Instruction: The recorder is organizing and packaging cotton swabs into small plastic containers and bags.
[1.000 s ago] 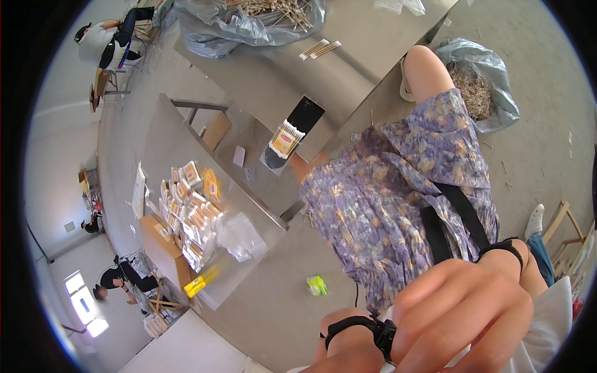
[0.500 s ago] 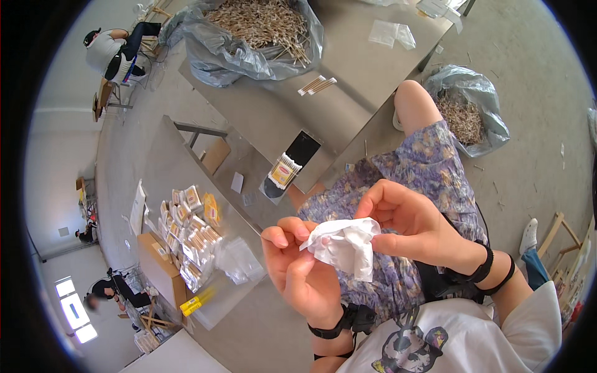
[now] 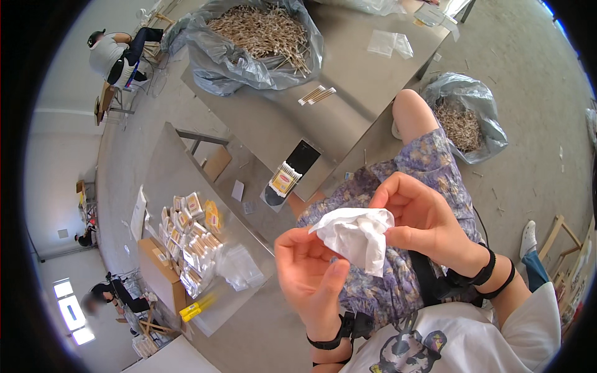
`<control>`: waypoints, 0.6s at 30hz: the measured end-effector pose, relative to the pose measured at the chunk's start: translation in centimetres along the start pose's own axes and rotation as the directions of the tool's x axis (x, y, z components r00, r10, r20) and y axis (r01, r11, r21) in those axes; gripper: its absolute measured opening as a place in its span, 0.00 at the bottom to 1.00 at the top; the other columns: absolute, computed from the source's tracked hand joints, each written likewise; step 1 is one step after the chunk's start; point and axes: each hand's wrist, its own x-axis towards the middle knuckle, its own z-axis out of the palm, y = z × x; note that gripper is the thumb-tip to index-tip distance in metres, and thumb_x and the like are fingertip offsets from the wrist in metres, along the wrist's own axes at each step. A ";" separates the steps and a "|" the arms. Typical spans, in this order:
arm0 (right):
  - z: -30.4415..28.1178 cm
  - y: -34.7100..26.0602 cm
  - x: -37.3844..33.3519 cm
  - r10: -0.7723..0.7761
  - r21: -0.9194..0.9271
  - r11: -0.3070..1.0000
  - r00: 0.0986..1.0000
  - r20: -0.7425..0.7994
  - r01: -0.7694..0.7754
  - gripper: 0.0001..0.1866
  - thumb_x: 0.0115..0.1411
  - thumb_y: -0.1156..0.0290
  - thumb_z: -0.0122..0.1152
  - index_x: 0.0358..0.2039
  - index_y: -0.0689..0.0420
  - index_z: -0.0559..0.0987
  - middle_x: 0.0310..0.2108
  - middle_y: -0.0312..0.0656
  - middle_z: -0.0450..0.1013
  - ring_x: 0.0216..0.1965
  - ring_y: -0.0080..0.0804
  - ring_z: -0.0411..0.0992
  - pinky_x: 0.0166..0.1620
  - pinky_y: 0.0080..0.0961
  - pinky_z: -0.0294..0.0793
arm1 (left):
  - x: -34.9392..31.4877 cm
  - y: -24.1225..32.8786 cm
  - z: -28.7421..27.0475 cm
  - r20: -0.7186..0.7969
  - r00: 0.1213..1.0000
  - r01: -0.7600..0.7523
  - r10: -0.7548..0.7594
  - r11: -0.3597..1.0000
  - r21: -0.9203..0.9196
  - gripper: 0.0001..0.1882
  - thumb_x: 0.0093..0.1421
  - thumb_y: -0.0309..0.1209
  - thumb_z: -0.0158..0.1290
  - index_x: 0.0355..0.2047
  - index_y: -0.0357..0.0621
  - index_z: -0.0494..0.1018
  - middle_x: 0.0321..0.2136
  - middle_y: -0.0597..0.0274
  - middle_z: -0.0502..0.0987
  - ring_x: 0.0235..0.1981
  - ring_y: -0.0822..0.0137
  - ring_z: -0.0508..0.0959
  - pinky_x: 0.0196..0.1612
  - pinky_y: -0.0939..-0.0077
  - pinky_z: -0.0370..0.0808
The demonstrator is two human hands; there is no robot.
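Over the purple lap (image 3: 401,283), both hands (image 3: 311,273) (image 3: 430,214) hold crumpled white tissue (image 3: 359,235)

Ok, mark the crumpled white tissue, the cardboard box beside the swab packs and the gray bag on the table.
crumpled white tissue (image 3: 356,231): head view, middle of its folds.
cardboard box (image 3: 163,273): head view, its side.
gray bag (image 3: 214,69): head view, its left part.

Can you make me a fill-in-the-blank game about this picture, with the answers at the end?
1. The right hand pinches a crumpled thin sheet coloured ____.
2. On the metal table, loose cotton swabs fill an open grey plastic ____.
3. The purple skirt is patterned with ____.
4. The wrist straps are coloured ____.

Missing words: white; bag; flowers; black.
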 end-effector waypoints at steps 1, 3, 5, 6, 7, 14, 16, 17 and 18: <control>0.0 -0.1 0.0 0.000 0.000 1.000 1.000 0.001 0.000 0.16 0.59 0.80 0.60 0.47 0.61 0.69 0.45 0.37 0.72 0.48 0.21 0.71 0.51 0.22 0.71 | -0.1 0.3 0.1 -0.001 1.000 0.000 0.000 1.000 0.000 0.29 0.50 0.25 0.64 0.51 0.40 0.63 0.45 0.52 0.74 0.42 0.63 0.77 0.45 0.70 0.74; -0.3 -0.3 -0.1 0.054 0.044 0.997 0.997 0.058 -0.057 0.16 0.59 0.81 0.60 0.47 0.61 0.70 0.45 0.37 0.73 0.48 0.21 0.72 0.51 0.21 0.72 | -0.3 0.8 0.4 0.008 0.995 0.103 -0.104 0.994 0.038 0.28 0.53 0.28 0.57 0.53 0.36 0.63 0.46 0.54 0.72 0.47 0.62 0.75 0.51 0.64 0.75; -0.1 -0.6 -0.3 0.073 0.189 0.977 0.989 0.127 -0.096 0.16 0.59 0.81 0.60 0.48 0.61 0.70 0.45 0.37 0.73 0.48 0.21 0.72 0.51 0.21 0.72 | -1.0 0.7 0.9 0.025 0.999 0.032 -0.031 0.999 -0.040 0.27 0.54 0.28 0.56 0.54 0.35 0.63 0.45 0.53 0.72 0.47 0.61 0.75 0.52 0.62 0.75; 0.0 -0.9 -0.6 0.080 0.329 0.933 0.976 0.204 -0.145 0.17 0.59 0.81 0.60 0.49 0.61 0.70 0.45 0.37 0.73 0.47 0.21 0.72 0.50 0.21 0.73 | -1.5 0.8 1.1 0.029 0.999 -0.042 0.046 0.992 -0.117 0.27 0.55 0.28 0.54 0.55 0.34 0.63 0.44 0.52 0.72 0.47 0.59 0.75 0.52 0.61 0.75; 0.3 -1.3 -1.1 0.076 0.336 0.926 0.956 0.282 -0.172 0.18 0.61 0.80 0.60 0.50 0.61 0.69 0.46 0.37 0.73 0.48 0.21 0.72 0.50 0.20 0.72 | -2.0 1.0 1.1 0.176 0.973 -0.095 0.152 0.951 -0.296 0.20 0.59 0.27 0.50 0.52 0.35 0.65 0.44 0.56 0.72 0.45 0.61 0.75 0.49 0.63 0.76; 4.6 -2.5 -3.3 -0.040 0.433 0.887 0.907 0.418 -0.161 0.19 0.54 0.84 0.62 0.47 0.70 0.72 0.45 0.50 0.72 0.46 0.34 0.72 0.48 0.29 0.71 | -7.3 -2.2 1.4 -0.094 0.785 -0.549 0.613 0.758 0.352 0.24 0.70 0.48 0.37 0.55 0.44 0.64 0.32 0.61 0.69 0.25 0.68 0.69 0.28 0.76 0.71; 3.7 -3.2 -2.4 -0.051 0.344 0.928 0.863 0.503 -0.145 0.22 0.53 0.80 0.63 0.49 0.69 0.70 0.43 0.45 0.74 0.44 0.28 0.75 0.50 0.24 0.72 | -7.4 -2.3 1.5 -0.087 0.793 -0.547 0.603 0.767 0.336 0.23 0.70 0.47 0.37 0.54 0.44 0.64 0.32 0.61 0.69 0.25 0.67 0.69 0.29 0.76 0.71; 4.0 -3.1 -2.7 -0.051 0.339 0.930 0.867 0.496 -0.139 0.22 0.53 0.80 0.63 0.49 0.69 0.70 0.43 0.45 0.74 0.44 0.28 0.75 0.50 0.24 0.72 | -7.3 -2.3 1.6 -0.079 0.801 -0.543 0.593 0.776 0.319 0.23 0.70 0.47 0.37 0.54 0.44 0.64 0.32 0.61 0.68 0.25 0.67 0.69 0.29 0.76 0.71; 4.4 -2.9 -3.0 -0.054 0.390 0.909 0.886 0.461 -0.148 0.21 0.53 0.80 0.62 0.48 0.69 0.71 0.43 0.45 0.74 0.43 0.27 0.75 0.49 0.24 0.72 | -7.2 -2.4 1.7 -0.072 0.810 -0.538 0.582 0.787 0.303 0.22 0.69 0.46 0.37 0.53 0.44 0.64 0.32 0.61 0.68 0.26 0.67 0.69 0.29 0.76 0.71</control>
